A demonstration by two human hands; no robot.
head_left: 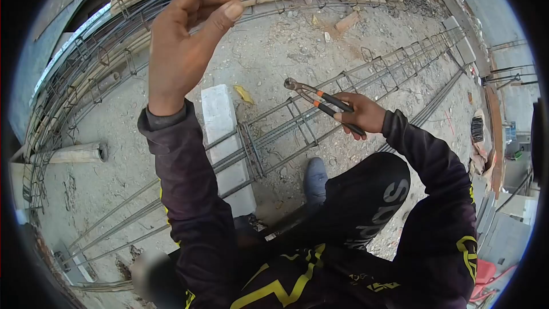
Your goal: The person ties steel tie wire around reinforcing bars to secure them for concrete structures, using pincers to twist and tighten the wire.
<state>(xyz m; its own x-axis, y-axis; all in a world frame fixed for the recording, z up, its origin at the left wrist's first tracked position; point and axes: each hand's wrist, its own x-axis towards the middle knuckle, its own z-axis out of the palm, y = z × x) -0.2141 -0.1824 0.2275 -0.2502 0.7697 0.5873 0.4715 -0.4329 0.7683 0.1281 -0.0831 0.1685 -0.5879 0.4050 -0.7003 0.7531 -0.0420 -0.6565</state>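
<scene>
Our right hand gripping orange-and-black pincers over the rebar cage, our left hand raised with fingers loosely parted.

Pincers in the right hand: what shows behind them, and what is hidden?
Rods of the rebar cage and stony ground show behind the pincers. Whatever lies directly behind the tool and the right hand is covered.

Two hands, one pincer tool, one shoe
</scene>
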